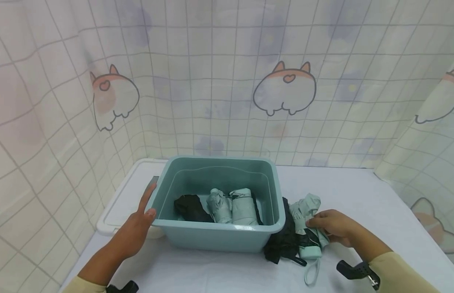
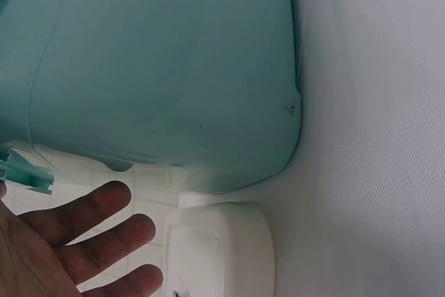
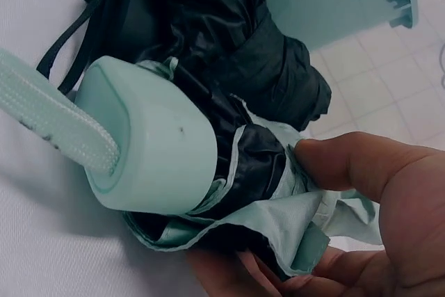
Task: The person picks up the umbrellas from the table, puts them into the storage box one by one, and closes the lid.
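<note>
A pale green folded umbrella (image 1: 308, 224) lies on the table right of the teal bin (image 1: 219, 234). Its handle (image 3: 156, 140) and looped wrist strap (image 3: 59, 113) point toward the front. My right hand (image 1: 334, 226) pinches the loose canopy fabric between thumb and fingers. Right against it, on the bin's side, lies a black folded umbrella (image 1: 283, 240). My left hand (image 1: 133, 228) is at the bin's left rim, index finger extended along it; in the left wrist view, the other fingers (image 2: 104, 241) are spread beside the bin wall.
Inside the bin lie a black bundle (image 1: 191, 208) and two pale green rolled bundles (image 1: 244, 207), with something dark beside them. A white lid (image 1: 118, 203) rests on the table at the left, partly behind the bin. A patterned curtain (image 1: 212, 81) surrounds the table.
</note>
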`<state>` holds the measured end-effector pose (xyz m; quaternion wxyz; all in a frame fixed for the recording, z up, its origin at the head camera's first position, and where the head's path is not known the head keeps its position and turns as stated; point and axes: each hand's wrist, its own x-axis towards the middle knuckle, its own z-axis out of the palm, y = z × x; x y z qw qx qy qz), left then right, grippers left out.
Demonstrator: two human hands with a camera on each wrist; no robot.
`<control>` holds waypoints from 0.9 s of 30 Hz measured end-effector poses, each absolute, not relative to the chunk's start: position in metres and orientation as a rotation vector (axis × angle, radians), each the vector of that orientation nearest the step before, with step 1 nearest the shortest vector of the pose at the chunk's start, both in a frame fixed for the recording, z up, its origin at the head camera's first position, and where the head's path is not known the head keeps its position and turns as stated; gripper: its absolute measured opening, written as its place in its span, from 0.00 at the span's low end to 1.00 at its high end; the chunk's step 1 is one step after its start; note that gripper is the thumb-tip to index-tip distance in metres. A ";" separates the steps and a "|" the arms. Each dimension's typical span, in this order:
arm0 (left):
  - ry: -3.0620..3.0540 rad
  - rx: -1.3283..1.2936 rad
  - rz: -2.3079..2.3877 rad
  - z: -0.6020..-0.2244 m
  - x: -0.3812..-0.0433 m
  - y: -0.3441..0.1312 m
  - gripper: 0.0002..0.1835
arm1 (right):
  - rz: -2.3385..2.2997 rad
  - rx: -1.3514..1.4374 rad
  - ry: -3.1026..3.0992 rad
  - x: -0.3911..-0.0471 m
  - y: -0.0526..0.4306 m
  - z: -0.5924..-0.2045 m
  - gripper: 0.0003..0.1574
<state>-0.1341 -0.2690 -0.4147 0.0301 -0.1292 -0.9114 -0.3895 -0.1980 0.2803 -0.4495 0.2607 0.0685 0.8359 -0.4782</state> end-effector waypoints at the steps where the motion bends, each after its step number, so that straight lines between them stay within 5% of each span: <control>1: -2.808 -0.400 -1.198 -0.414 -0.134 -0.269 0.32 | -1.288 0.181 2.271 -0.198 0.280 -0.449 0.41; 27: -2.816 -0.384 -1.205 -0.413 -0.133 -0.268 0.32 | -1.398 0.179 2.262 -0.197 0.305 -0.428 0.55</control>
